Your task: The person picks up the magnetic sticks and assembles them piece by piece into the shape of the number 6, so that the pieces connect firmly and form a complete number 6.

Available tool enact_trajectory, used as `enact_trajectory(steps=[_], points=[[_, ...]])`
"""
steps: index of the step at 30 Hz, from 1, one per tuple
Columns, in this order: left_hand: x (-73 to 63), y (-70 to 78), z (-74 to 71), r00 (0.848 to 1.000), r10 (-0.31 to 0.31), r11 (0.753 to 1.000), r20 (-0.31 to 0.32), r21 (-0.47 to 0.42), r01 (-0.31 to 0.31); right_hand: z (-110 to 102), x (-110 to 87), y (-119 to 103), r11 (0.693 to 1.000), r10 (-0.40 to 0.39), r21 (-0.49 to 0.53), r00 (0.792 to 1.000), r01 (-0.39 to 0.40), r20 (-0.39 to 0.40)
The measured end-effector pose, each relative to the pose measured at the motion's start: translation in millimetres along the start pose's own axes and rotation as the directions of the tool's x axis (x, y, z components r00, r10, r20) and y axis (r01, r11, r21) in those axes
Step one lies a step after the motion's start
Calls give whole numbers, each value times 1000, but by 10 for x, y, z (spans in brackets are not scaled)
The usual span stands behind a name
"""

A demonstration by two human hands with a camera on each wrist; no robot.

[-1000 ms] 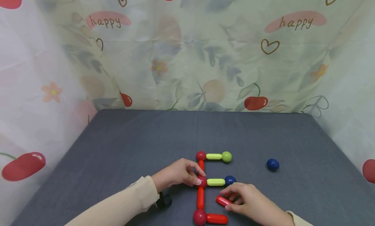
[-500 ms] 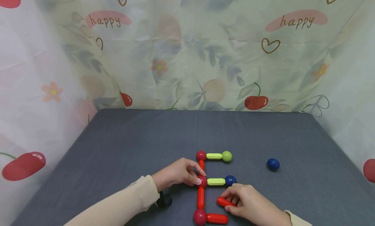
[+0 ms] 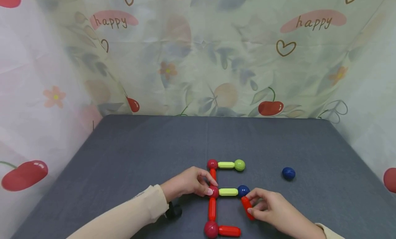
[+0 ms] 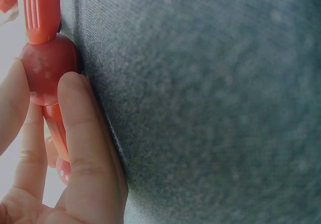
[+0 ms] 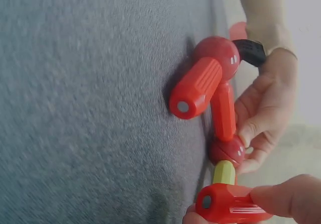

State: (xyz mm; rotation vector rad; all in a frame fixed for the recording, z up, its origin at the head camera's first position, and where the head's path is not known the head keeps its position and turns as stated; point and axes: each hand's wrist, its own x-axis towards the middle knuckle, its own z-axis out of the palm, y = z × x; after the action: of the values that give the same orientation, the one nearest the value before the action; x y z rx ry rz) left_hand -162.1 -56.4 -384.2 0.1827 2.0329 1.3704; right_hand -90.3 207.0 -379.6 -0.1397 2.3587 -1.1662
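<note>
My left hand pinches the middle red ball of a stick-and-ball figure on the table; the left wrist view shows fingertips on either side of this ball. My right hand pinches a loose red stick, its upper end right at the blue ball. In the right wrist view the stick shows a round metal tip. Red sticks link three red balls in a column. Yellow-green sticks lead right to a green ball and the blue ball. From the lowest red ball another red stick points right.
A separate blue ball lies on the dark grey table to the right. A black device sits at the left wrist. Printed curtains hang behind and beside the table.
My right hand has moved slightly right and up, turning the red stick from nearly level to steeply slanted, its end now at the blue ball. The left hand stays on the red ball.
</note>
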Motion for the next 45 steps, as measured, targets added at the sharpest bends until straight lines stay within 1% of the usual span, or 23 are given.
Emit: enact_trajectory(steps=[2,7,13,15,17,21,26,35,41,45], points=[[-5,5,0,1000,-3,1000,0,-2,3,-7,3,18,999,33,22,999,-33,4],[-16,16,-1,1000,-11,1000,0,-3,11,-17,-3,91,995,37,85,997,-42,65],[-15,20,1,1000,-8,1000,1,-5,8,0,13,137,975,103,189,990,-120,98],[-9,15,1,1000,-5,1000,3,-9,6,6,21,147,969,110,207,987,-132,113],[-5,9,2,1000,-2,1000,4,-11,2,12,25,160,966,101,224,986,-129,135],[-8,9,6,1000,-2,1000,5,-5,2,16,49,170,961,83,246,981,-126,176],[-15,24,11,1000,-12,1000,5,-3,12,8,103,161,954,70,273,978,-123,196],[-12,30,11,1000,-14,1000,6,0,14,-13,166,151,953,103,264,977,-151,189],[-4,24,0,1000,-15,1000,4,2,15,-18,173,150,952,80,278,978,-132,190],[-12,23,0,1000,-15,1000,2,4,15,-21,184,144,947,83,289,977,-139,196]])
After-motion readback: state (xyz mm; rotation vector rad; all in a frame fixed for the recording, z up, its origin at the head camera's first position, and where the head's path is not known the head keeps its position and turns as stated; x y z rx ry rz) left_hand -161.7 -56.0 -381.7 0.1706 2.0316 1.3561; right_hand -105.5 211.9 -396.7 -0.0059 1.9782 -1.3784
